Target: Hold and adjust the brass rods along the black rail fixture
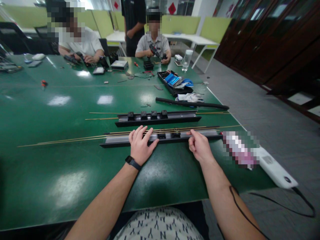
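Note:
A long black and grey rail (117, 140) lies across the green table (62, 166) in front of me, with small black blocks (168, 135) seated in it and thin brass rods (75, 138) running along and past its left end. My left hand (141, 145) lies flat on the rail, fingers spread, pressing it down. My right hand (198, 145) pinches a brass rod near the rail's right part. A second rail (180, 117) carrying several black blocks lies just beyond, with more brass rods beside it.
A black tube (192, 103), white gloves (190, 97) and a black tray (172, 87) with blue parts lie further back on the right. A white device (275, 170) with a cable sits at the table's right edge. Two seated people work at the far side; one stands behind.

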`<action>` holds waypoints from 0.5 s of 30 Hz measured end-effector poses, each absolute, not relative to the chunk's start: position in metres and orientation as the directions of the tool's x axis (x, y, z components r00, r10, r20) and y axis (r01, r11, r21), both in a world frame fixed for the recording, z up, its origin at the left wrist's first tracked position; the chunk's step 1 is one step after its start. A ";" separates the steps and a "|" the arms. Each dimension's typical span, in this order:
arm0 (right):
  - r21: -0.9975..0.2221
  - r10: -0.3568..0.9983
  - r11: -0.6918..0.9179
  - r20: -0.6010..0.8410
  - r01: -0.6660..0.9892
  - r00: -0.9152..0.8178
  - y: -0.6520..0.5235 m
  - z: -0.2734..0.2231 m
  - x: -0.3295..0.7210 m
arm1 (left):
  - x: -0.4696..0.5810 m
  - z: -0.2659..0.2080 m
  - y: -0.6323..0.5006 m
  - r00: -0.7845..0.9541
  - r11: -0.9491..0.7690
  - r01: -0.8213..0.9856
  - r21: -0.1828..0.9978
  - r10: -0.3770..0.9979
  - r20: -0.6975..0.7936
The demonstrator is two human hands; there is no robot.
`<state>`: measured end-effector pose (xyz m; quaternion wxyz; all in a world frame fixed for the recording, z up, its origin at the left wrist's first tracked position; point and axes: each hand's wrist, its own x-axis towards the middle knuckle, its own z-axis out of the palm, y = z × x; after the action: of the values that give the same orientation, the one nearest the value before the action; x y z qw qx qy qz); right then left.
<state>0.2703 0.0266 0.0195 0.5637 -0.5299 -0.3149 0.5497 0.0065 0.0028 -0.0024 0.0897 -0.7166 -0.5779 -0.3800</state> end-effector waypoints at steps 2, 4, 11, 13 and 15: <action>-0.943 0.953 -0.166 -0.229 -0.289 0.197 0.027 0.019 0.270 | 0.006 -0.002 0.003 0.045 -0.317 0.896 0.309 0.759 0.649; -0.942 0.953 -0.165 -0.229 -0.292 0.198 0.027 0.019 0.271 | 0.006 -0.002 0.003 0.046 -0.320 0.896 0.309 0.758 0.651; -0.941 0.955 -0.164 -0.227 -0.297 0.192 0.026 0.020 0.271 | 0.006 -0.002 0.003 0.040 -0.323 0.890 0.323 0.760 0.649; -0.941 0.954 -0.165 -0.228 -0.296 0.193 0.026 0.020 0.271 | 0.006 -0.002 0.003 0.039 -0.323 0.889 0.324 0.760 0.649; -0.941 0.954 -0.165 -0.228 -0.294 0.197 0.026 0.020 0.270 | 0.006 -0.002 0.003 0.041 -0.324 0.890 0.321 0.758 0.651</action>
<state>0.2705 0.0260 0.0202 0.5656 -0.5276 -0.3125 0.5514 0.0062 0.0026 -0.0016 0.0855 -0.7164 -0.5750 -0.3858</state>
